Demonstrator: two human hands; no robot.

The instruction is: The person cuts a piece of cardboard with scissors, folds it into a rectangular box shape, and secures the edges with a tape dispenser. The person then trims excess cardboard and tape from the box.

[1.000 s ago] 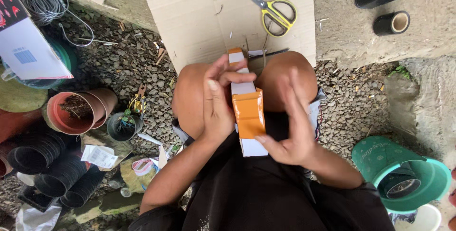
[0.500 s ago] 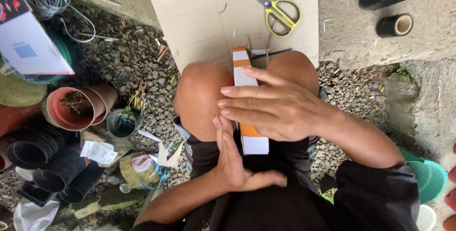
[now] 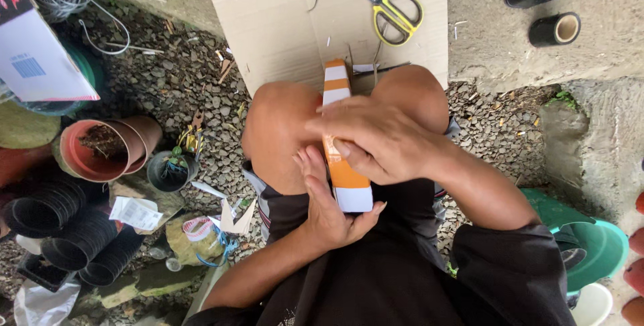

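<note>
A long narrow orange-and-white box [image 3: 341,128] is held lengthwise between the two bare knees, over the lap. Its far end, banded white and orange, sticks out past the hands toward the cardboard; its near end shows a white panel below an orange stretch.

The left hand [image 3: 330,205] is cupped under and along the near part of the box, palm up, fingers partly curled against its left side and thumb by the white end: a loose cradling hold, not a tight clamp. The right hand [image 3: 376,139] is laid flat across the middle of the box from the right, fingers extended and close together, pressing on its top face; nothing is pinched between them.

Beyond the knees a sheet of brown cardboard [image 3: 288,17] lies on the ground, with yellow-handled scissors [image 3: 389,5] resting on it, blades partly apart. A black tape roll [image 3: 555,29] sits on the concrete to the right.

At upper left a white carton with a blue label patch [image 3: 33,58] is seen tilted over a green rim. Below it lie terracotta pots [image 3: 107,148], a small black pot with a seedling [image 3: 171,168], stacked black pots [image 3: 60,225] and a printed paper slip [image 3: 136,212] on the gravel. A green bucket [image 3: 590,242] stands at lower right.
</note>
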